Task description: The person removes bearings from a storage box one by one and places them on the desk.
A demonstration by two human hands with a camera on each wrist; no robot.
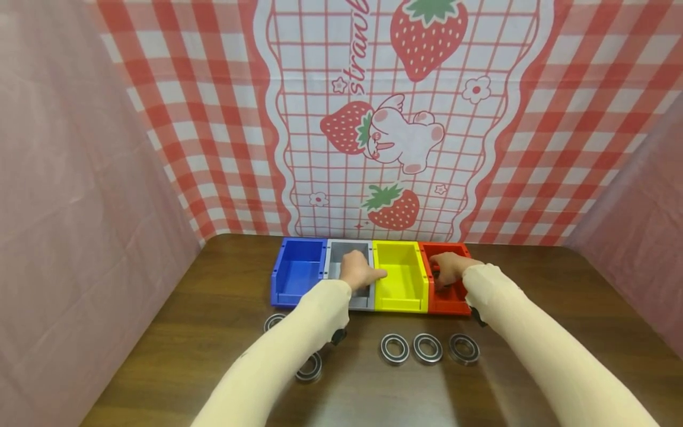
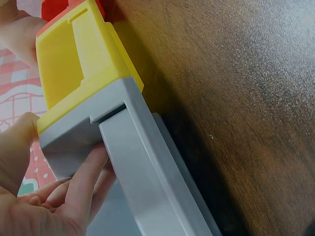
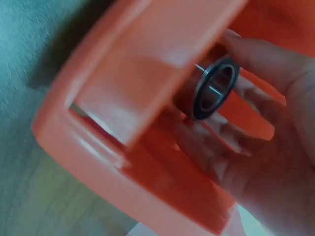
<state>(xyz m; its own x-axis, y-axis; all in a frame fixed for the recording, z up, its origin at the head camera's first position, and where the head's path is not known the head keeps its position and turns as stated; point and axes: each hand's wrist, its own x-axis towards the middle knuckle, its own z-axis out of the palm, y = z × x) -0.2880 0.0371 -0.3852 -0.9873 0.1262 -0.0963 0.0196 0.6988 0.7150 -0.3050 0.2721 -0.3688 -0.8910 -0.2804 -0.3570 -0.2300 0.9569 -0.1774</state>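
Note:
My left hand (image 1: pixel 358 270) reaches into the grey bin (image 2: pixel 133 167). Its thumb stretches apart over the yellow bin's side (image 1: pixel 401 279), and the other fingers (image 2: pixel 86 184) extend behind the grey front lip, their tips partly hidden. No object shows between them. Inside the red bin (image 3: pixel 162 64), my right hand (image 3: pixel 275 103) holds a ball bearing (image 3: pixel 216 88) between thumb and fingers. The metal ring is tipped on edge, close behind the bin's front lip. From the head view, my right hand (image 1: pixel 449 270) covers most of it.
On the wooden table before the bins lie three bearings in a row, a left (image 1: pixel 395 349), a middle (image 1: pixel 427 349) and a right one (image 1: pixel 464 349). Two more, an upper (image 1: pixel 273 321) and a lower (image 1: pixel 309 367), are partly behind my left sleeve. A blue bin (image 1: pixel 299 276) ends the row.

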